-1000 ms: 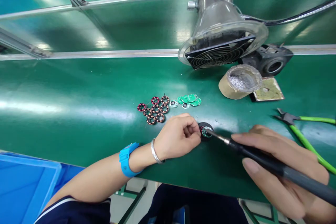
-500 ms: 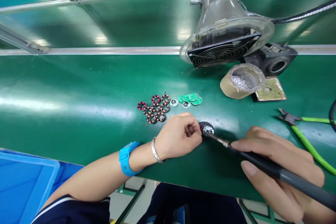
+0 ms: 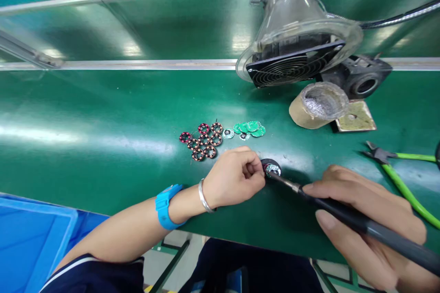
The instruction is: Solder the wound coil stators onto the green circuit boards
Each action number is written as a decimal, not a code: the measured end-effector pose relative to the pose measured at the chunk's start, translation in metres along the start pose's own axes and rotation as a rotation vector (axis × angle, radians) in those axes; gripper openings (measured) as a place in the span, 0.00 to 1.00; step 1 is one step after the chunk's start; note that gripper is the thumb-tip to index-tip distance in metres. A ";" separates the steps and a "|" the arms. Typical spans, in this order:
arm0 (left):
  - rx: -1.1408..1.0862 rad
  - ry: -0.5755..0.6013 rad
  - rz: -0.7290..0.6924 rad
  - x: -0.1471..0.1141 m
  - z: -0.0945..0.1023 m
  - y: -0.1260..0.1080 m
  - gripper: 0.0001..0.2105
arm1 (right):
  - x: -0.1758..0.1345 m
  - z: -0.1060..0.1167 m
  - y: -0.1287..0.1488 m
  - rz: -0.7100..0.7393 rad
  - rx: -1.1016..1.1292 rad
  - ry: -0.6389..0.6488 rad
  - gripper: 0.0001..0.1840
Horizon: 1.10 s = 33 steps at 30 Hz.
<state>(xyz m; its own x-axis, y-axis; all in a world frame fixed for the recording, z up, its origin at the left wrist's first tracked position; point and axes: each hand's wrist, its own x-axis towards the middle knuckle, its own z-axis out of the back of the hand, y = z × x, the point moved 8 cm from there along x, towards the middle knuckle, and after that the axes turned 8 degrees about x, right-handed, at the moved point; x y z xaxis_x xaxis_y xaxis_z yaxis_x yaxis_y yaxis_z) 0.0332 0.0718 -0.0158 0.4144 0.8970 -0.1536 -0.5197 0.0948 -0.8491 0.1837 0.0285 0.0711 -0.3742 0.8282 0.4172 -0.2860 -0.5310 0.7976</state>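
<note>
Left hand point(image 3: 237, 176): fingertips together at disc point(image 3: 274, 167); hold unclear. Right hand point(image 3: 381, 201): clamped on iron point(image 3: 343, 212), tip at disc. Worktop point(image 3: 103, 146): coils point(image 3: 198, 142) beside boards point(image 3: 252, 126).

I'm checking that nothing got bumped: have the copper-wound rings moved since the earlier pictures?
No. Judged against the tan pot, the copper-wound rings show no real move either way; the slight drift looks like the camera's.

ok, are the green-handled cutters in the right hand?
No, the cutters lie on the bench, while the right hand holds a dark pen-like tool.
</note>
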 end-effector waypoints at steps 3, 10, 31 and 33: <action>-0.007 -0.004 0.002 0.000 0.000 0.000 0.02 | 0.001 -0.001 -0.001 -0.010 -0.007 0.002 0.13; 0.005 -0.010 -0.012 0.000 0.001 0.000 0.02 | 0.000 0.000 -0.001 -0.029 -0.009 0.003 0.14; -0.049 -0.002 -0.020 0.000 0.001 -0.002 0.02 | 0.002 -0.037 -0.028 0.095 -0.212 0.035 0.19; -0.064 -0.008 -0.031 0.000 0.002 -0.003 0.02 | 0.003 -0.036 -0.029 0.076 -0.190 0.019 0.19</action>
<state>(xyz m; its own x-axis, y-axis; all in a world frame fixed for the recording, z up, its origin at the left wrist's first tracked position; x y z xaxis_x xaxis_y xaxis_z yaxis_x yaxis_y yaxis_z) 0.0334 0.0720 -0.0121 0.4239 0.8973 -0.1229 -0.4574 0.0950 -0.8842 0.1595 0.0397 0.0337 -0.4170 0.7816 0.4638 -0.4166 -0.6179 0.6668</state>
